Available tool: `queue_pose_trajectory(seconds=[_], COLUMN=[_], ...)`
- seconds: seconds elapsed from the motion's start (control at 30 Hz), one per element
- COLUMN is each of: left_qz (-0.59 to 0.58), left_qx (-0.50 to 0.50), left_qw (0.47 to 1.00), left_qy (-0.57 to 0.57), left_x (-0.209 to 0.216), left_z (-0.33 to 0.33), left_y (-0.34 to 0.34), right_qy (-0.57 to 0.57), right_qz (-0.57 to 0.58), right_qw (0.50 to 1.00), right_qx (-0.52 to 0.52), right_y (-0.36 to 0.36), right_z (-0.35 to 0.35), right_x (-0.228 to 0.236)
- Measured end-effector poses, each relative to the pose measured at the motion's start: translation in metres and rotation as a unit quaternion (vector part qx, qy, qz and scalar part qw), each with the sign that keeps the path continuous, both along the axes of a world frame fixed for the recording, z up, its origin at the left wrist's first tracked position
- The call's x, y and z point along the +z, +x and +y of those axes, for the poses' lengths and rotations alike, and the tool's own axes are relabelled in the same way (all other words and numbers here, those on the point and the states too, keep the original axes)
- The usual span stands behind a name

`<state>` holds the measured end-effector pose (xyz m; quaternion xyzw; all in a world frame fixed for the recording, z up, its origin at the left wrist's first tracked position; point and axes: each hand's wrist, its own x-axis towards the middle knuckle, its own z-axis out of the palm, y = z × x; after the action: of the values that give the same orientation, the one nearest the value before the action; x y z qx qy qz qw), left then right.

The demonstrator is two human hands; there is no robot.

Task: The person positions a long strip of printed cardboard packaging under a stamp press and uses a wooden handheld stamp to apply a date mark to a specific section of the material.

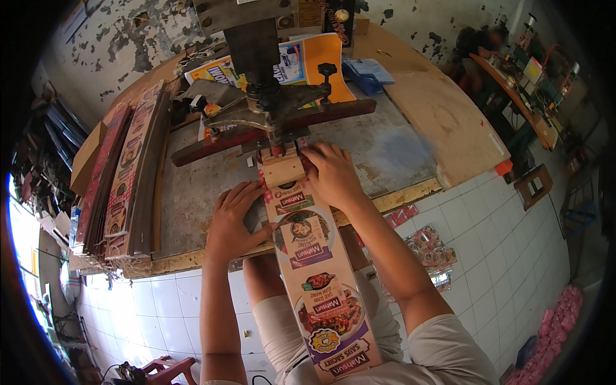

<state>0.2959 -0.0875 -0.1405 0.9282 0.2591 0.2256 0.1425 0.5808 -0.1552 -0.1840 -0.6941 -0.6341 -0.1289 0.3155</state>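
Bridging lap (274, 321) and worktable (196, 199) with a long printed strip (319, 273), partly hidden beneath a wooden block (280, 169) near its far end. Touching its edge with a loosely spread left hand (232, 221); bending the right hand (337, 176) beside the block, but cannot tell whether gripping. Can make out printed packets (427, 247) on the floor (475, 237), perhaps clear-wrapped.

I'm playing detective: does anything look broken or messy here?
Yes. The wall looks damaged, with dark patches breaking up its pale paint. Small printed packets lie on the tiled floor, an odd place for them. The printed strip between the left hand and right hand shows no clear damage.
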Motion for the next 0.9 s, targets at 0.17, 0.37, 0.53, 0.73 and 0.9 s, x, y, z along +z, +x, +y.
queue_pose_trajectory(seconds=[0.17,0.37,0.53,0.73,0.9], left_qz=[0.000,-0.004,-0.009,-0.038,-0.030], left_qx=[0.001,-0.006,0.008,-0.006,-0.011], left_qw=[1.000,1.000,1.000,0.999,0.999], left_qy=[0.002,-0.001,-0.008,-0.001,-0.023], left_x=[-0.001,-0.001,0.004,-0.003,-0.001], left_z=[0.000,0.001,-0.004,-0.002,0.013], left_y=[0.000,0.003,-0.002,-0.003,-0.006], right_qy=[-0.012,-0.012,-0.022,-0.034,-0.021], right_qz=[-0.014,-0.002,-0.011,-0.018,-0.008], right_qw=[1.000,1.000,1.000,0.999,1.000], right_qx=[-0.004,-0.006,-0.010,-0.010,0.002], right_y=[0.002,0.006,-0.001,0.001,0.002], right_z=[0.001,0.001,0.001,-0.003,0.000], right_x=[-0.005,-0.005,-0.002,0.002,0.000])
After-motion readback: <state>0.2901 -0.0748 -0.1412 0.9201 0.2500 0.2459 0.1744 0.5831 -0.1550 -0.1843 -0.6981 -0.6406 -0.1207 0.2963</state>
